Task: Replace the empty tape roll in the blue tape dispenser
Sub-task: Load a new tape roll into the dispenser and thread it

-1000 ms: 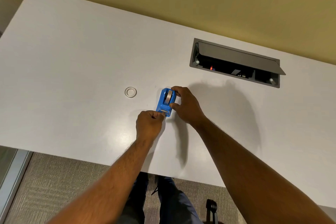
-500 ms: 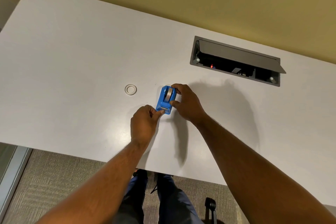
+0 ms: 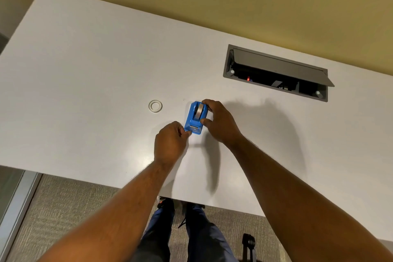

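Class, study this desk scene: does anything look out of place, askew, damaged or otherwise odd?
Little stands out. A small white ring lies loose on the white desk, left of the blue plastic tape dispenser that both hands hold. The grey hatch set in the desk stands propped open. Nothing looks spilled or damaged.

Office: white desk (image 3: pixel 85 66); recessed cable hatch (image 3: pixel 276 72); carpet (image 3: pixel 63 208).

Blue tape dispenser (image 3: pixel 195 121), white table (image 3: pixel 85 70)
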